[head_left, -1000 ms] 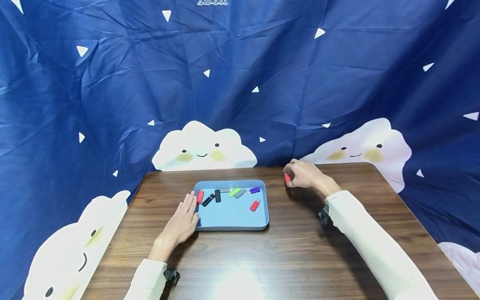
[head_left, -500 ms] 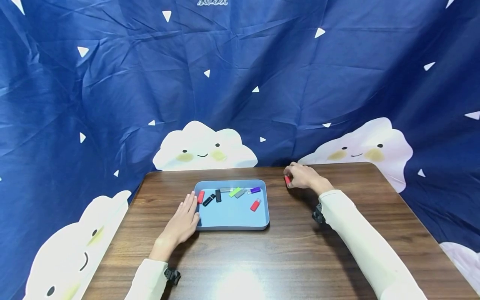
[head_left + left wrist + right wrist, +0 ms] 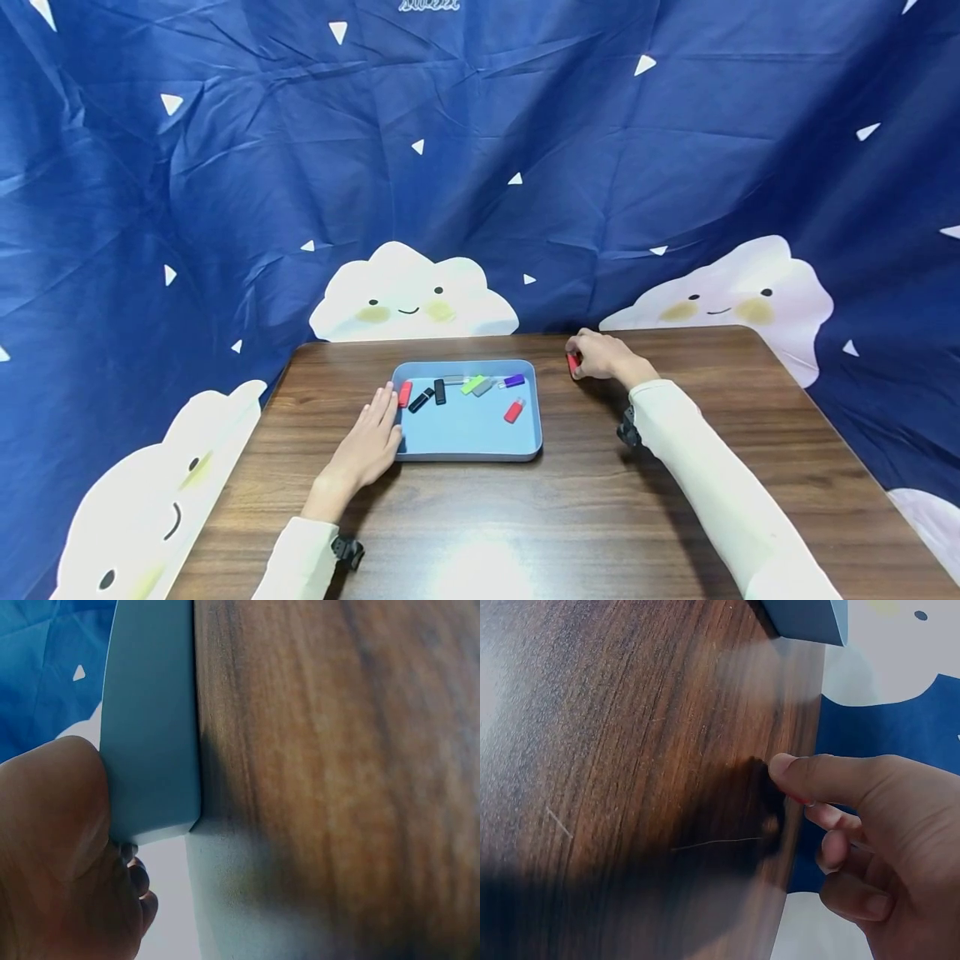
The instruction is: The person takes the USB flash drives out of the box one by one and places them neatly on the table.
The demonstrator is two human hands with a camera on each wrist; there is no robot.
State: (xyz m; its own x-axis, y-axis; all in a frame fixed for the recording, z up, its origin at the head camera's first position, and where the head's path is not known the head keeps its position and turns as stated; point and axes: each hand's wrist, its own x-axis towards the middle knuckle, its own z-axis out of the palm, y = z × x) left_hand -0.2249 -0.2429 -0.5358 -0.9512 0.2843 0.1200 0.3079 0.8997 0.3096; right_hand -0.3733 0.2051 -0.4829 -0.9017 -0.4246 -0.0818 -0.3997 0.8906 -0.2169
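In the head view my right hand (image 3: 606, 355) pinches a red USB stick (image 3: 573, 365) at the tabletop, right of the blue tray (image 3: 457, 442). In the right wrist view thumb and fingers hide nearly all of that stick (image 3: 804, 800). My left hand (image 3: 367, 446), fingers straight, rests against the tray's left side. Inside the tray lie a red USB stick (image 3: 405, 394) by the left wall, two black USB sticks (image 3: 440, 392), a green one (image 3: 472, 384), a grey one (image 3: 484, 387), a purple one (image 3: 513, 381) and another red one (image 3: 514, 410).
The brown wooden table (image 3: 480, 508) carries the tray near its far edge. Behind it hangs a blue curtain (image 3: 465, 167) with white clouds and triangles. A dark wrist device (image 3: 628, 427) sits at each sleeve cuff.
My right hand and forearm have shifted slightly left, still pinching the red USB stick near the table. The left hand stays at the tray, whose contents look the same.
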